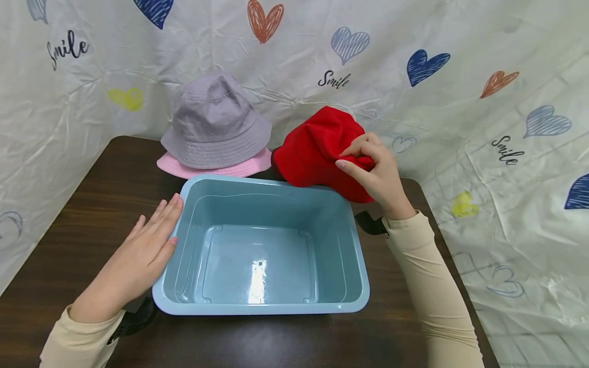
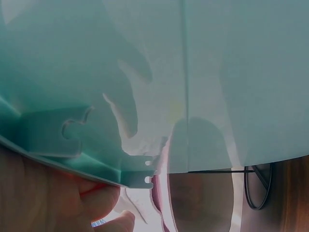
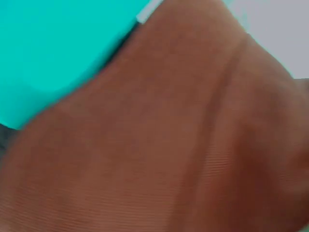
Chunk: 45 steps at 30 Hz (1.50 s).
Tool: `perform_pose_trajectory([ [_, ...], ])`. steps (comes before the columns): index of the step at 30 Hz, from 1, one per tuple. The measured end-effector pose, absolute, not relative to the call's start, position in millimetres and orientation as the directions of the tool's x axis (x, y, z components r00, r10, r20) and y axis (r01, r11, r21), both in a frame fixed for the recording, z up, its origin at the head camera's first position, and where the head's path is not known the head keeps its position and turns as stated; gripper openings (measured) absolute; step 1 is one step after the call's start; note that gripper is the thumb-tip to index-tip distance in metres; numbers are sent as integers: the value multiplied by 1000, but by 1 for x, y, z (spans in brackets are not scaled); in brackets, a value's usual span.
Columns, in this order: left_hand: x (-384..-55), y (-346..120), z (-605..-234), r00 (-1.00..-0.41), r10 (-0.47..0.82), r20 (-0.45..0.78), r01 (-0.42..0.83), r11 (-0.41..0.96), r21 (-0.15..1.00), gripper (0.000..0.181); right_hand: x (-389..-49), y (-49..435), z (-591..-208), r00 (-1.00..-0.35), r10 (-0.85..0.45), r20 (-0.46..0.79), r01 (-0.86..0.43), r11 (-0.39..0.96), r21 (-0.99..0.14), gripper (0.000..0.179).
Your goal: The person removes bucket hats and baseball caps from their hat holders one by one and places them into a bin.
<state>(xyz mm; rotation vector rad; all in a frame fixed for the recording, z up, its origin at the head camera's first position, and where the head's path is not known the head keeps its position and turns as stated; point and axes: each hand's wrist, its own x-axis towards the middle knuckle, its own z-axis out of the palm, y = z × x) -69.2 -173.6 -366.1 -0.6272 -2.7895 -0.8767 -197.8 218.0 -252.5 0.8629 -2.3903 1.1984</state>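
A red cap (image 1: 317, 148) is pinched between the thumb and fingers of my right hand (image 1: 372, 168), at the far right corner of a light blue plastic bin (image 1: 262, 309). Its lower part overlaps the bin's far rim. Brownish-red fabric (image 3: 135, 135), seemingly the cap, fills most of the right wrist view and hides the fingers. My left hand (image 1: 147, 250) lies with straight fingers along the bin's left rim. In the left wrist view, the bin's outer wall (image 2: 203, 87) takes up most of the picture, with part of the hand (image 2: 53, 198) below its edge.
Behind the bin, a grey-purple bucket hat (image 1: 216, 122) sits on top of a pink hat (image 1: 211, 171). The dark wooden table (image 1: 262, 342) extends under everything. A white cloth printed with hearts (image 1: 294, 66) hangs behind and along the right side.
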Motion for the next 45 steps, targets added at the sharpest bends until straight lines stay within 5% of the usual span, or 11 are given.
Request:
perform_pose_trajectory([
  [4, -69, -174, -367, -901, 345, 262, 433, 740, 515, 59, -193, 217, -238, -860, -347, 373, -505, 482, -716, 13],
  [8, -69, -175, -367, -902, 346, 260, 432, 740, 515, 59, -193, 219, -228, -894, -358, 270, -427, 495, -757, 23],
  [15, -68, -175, -368, -903, 343, 259, 430, 737, 521, 60, -197, 220, -228, -875, -443, 193, -467, 671, -575, 44],
  [22, -67, -174, -368, -901, 343, 265, 433, 733, 524, 59, -194, 211, -240, -864, -407, 298, -503, 741, -444, 37],
  [28, -67, -174, -368, -900, 346, 265, 436, 733, 522, 59, -187, 206, -250, -797, -432, 423, -593, 695, -407, 11],
  [35, -68, -175, -367, -901, 346, 263, 434, 733, 524, 60, -181, 201, -256, -701, -422, 574, -680, 638, -361, 22],
  [42, -68, -173, -367, -901, 343, 266, 434, 728, 531, 59, -182, 198, -258, -711, -228, 665, -634, 618, -466, 17],
  [45, -68, -173, -367, -901, 343, 265, 434, 727, 533, 59, -183, 198, -262, -661, -225, 716, -661, 626, -414, 18],
])
